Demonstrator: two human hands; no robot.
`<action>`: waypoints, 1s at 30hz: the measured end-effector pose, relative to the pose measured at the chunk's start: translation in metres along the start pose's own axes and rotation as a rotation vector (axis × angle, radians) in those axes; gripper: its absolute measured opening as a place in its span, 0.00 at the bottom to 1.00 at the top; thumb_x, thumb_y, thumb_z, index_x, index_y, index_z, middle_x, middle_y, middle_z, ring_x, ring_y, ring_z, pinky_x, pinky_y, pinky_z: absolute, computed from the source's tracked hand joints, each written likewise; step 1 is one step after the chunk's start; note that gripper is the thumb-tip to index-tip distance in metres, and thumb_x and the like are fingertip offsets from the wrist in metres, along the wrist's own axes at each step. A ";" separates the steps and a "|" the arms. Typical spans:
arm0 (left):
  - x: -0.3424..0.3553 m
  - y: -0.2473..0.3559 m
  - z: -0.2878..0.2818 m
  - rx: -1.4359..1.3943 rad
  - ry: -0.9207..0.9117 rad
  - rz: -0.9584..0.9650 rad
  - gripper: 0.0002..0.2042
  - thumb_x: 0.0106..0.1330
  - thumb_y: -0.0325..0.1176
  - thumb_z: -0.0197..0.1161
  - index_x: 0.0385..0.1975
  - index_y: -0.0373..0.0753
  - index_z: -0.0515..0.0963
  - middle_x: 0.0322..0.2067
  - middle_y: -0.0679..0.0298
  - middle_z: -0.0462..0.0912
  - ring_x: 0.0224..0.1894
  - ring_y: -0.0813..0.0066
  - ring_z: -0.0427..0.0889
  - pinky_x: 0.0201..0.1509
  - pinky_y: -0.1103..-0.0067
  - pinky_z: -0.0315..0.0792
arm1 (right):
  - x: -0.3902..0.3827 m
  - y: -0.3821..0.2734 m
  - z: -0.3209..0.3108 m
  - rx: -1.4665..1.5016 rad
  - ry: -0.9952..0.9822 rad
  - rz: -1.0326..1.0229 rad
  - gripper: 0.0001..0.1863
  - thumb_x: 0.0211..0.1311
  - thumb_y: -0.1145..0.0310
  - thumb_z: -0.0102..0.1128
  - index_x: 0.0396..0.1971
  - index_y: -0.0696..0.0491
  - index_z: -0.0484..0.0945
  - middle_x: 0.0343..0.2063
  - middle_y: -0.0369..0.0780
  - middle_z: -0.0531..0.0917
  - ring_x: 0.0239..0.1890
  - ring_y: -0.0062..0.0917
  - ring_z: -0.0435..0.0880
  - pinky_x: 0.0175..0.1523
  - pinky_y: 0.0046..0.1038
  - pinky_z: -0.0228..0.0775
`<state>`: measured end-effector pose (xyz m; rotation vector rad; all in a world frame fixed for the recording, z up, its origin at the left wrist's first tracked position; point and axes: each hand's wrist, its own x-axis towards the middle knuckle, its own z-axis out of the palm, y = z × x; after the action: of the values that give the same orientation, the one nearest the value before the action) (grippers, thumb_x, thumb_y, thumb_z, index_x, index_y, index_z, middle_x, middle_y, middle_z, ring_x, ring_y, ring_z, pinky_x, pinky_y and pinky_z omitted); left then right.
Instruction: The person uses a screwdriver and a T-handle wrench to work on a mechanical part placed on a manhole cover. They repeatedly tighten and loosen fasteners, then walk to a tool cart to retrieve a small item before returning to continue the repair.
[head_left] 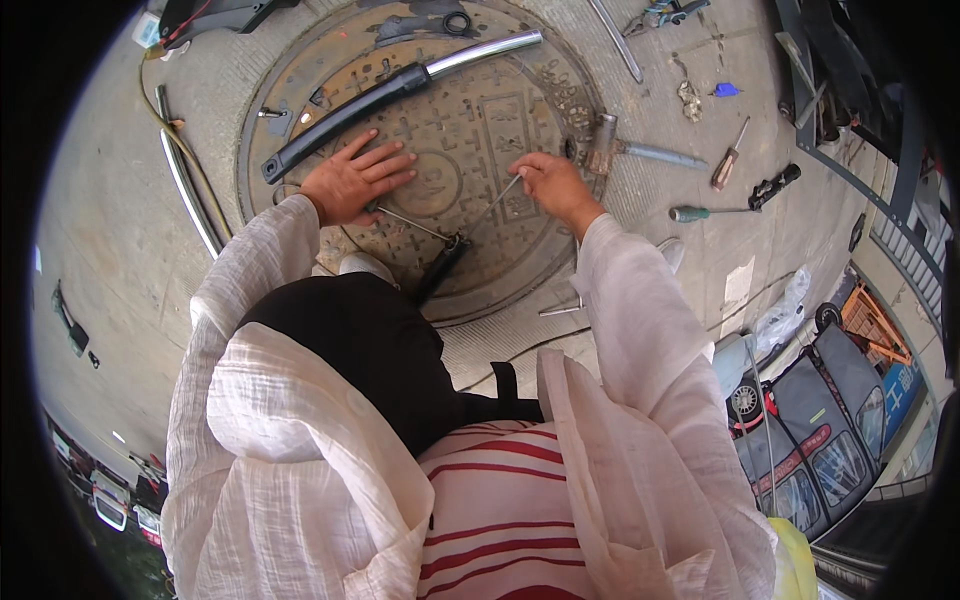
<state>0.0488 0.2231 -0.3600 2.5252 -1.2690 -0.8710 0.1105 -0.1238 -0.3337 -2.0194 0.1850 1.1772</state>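
My left hand [350, 186] lies with spread fingers on a round metal manhole cover [432, 185]. Beside the heel of that palm is a thin tool with a dark green handle end and a slim metal shaft [415, 225], probably a screwdriver; its handle is partly hidden. My right hand [556, 188] pinches the upper end of a thin metal rod [492, 205]. That rod slants down to the top of a black tube [440, 270], where the screwdriver's shaft also ends. Beyond my hands rests a shock absorber tube [400, 92], black with a chrome end.
Right of the cover lie a hammer [650, 153], a wooden-handled screwdriver [730, 155], a green-handled screwdriver [705, 213], pliers [675, 12] and a blue piece [726, 90]. A curved chrome tube [185, 185] lies at left. A grey three-wheeled vehicle [825, 430] stands at lower right.
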 end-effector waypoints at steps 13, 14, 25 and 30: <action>0.001 0.001 -0.004 0.003 0.020 -0.010 0.48 0.50 0.59 0.69 0.71 0.53 0.54 0.72 0.73 0.51 0.75 0.72 0.46 0.79 0.62 0.37 | -0.009 0.012 -0.012 0.749 -0.189 0.232 0.25 0.74 0.56 0.35 0.50 0.61 0.75 0.32 0.40 0.81 0.33 0.21 0.77 0.42 0.23 0.72; 0.001 0.001 -0.004 0.006 0.020 -0.010 0.48 0.50 0.59 0.69 0.71 0.53 0.53 0.72 0.73 0.51 0.75 0.72 0.46 0.79 0.62 0.37 | -0.010 0.012 -0.012 0.750 -0.197 0.232 0.26 0.75 0.55 0.34 0.51 0.61 0.74 0.33 0.41 0.80 0.34 0.21 0.76 0.43 0.23 0.72; 0.001 0.001 -0.003 0.022 -0.009 -0.013 0.48 0.52 0.61 0.68 0.71 0.54 0.52 0.73 0.74 0.49 0.75 0.72 0.44 0.79 0.62 0.36 | -0.013 0.019 -0.004 0.563 -0.141 0.162 0.16 0.73 0.66 0.46 0.51 0.56 0.77 0.26 0.32 0.79 0.28 0.17 0.72 0.38 0.21 0.69; 0.001 0.000 -0.001 0.016 -0.003 -0.006 0.49 0.52 0.61 0.67 0.72 0.53 0.50 0.73 0.72 0.48 0.75 0.70 0.44 0.79 0.62 0.36 | -0.013 0.011 0.003 0.285 -0.042 0.063 0.13 0.72 0.69 0.46 0.45 0.57 0.79 0.23 0.33 0.79 0.28 0.16 0.73 0.37 0.20 0.69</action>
<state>0.0491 0.2223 -0.3595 2.5425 -1.2748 -0.8698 0.0966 -0.1325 -0.3300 -1.7488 0.3759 1.1601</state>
